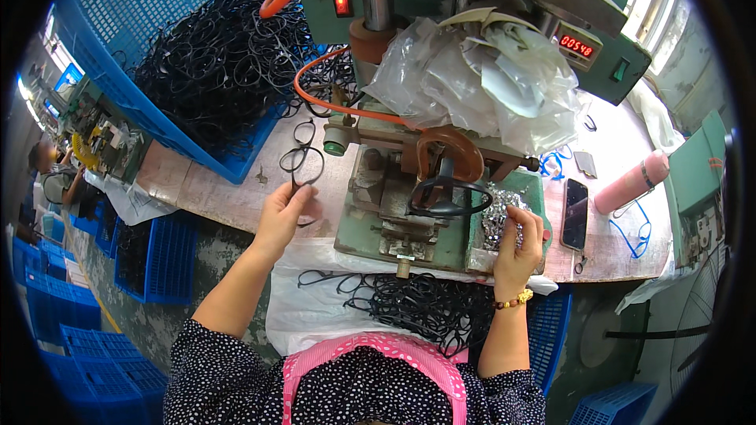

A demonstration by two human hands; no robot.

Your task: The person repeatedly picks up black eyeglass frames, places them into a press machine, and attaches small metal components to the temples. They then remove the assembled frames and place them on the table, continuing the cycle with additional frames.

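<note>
Left hand (282, 212) pinching one black spectacle frame (302, 164) beside the green press (409, 197), right hand (520, 245) fingertips dipped in small metal parts (498, 216) — blue crate (118, 71) heaped with frames, smaller pile (417, 307) on the lap — evidently mid-batch.

My sleeves are dark with small white dots, ending above the elbow; a pink dotted apron bib covers my chest. My right hand (520, 248) wears a beaded bracelet (513, 300) (amber and yellow beads); my left hand (282, 216) is bare.
</note>
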